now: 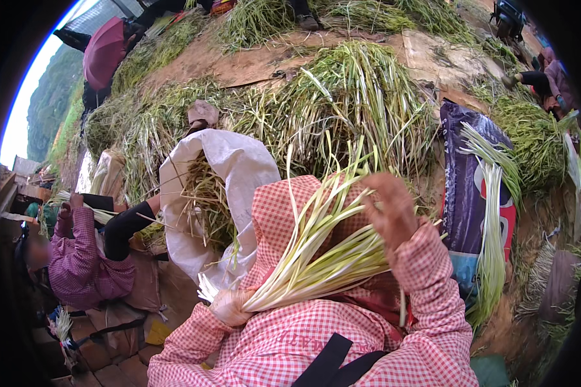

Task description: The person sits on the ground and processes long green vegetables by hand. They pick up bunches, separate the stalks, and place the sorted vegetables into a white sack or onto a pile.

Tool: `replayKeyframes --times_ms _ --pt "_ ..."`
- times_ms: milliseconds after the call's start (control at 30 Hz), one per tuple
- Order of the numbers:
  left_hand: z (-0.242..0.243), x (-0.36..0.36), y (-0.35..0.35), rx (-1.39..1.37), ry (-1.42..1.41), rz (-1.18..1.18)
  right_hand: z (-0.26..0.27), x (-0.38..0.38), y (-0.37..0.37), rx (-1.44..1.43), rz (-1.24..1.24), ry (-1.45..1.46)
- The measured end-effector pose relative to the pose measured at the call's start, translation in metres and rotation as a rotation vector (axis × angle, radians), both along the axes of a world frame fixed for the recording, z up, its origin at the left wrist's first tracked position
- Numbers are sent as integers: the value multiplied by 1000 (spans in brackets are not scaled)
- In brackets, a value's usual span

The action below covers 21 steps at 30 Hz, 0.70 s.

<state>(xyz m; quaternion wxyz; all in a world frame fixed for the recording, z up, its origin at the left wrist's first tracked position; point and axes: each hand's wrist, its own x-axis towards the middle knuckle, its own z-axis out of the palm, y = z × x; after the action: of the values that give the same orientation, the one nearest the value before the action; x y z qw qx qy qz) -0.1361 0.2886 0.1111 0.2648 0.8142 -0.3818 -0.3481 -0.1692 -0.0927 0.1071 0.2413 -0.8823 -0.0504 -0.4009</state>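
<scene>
My left hand (231, 306) is closed around the pale lower stems of a bundle of chive-like stalks (305, 271). The white root ends stick out past its outer side, and the yellow-green leaves fan up across my lap. Over the leaves on the other side is my right hand (392, 208), raised with bent fingers and blurred. Whether any leaf is pinched in it is unclear. Red-and-white checked cloth (281, 208) covers my knees beneath the bundle. Just beyond my left hand, an open white woven sack (252, 159) holds dry, brownish plant trimmings (208, 198).
Heaped green stalks (358, 106) lie in front. At right, a dark printed sack (465, 193) carries sorted pale stalks (491, 232). A person in a purple checked top (87, 261) sits close at left, another person (552, 82) at far right. A pink umbrella (104, 53) stands far left.
</scene>
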Motion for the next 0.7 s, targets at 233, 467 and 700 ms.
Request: replayKeyframes --times_ms 233,467,700 --pt "-1 -1 0 6 -34 -16 -4 -19 23 -89 140 274" --pt "0 -1 0 10 -59 -31 3 -12 23 -200 143 389" --pt "2 -2 1 17 -78 -32 11 -11 27 -163 83 431"
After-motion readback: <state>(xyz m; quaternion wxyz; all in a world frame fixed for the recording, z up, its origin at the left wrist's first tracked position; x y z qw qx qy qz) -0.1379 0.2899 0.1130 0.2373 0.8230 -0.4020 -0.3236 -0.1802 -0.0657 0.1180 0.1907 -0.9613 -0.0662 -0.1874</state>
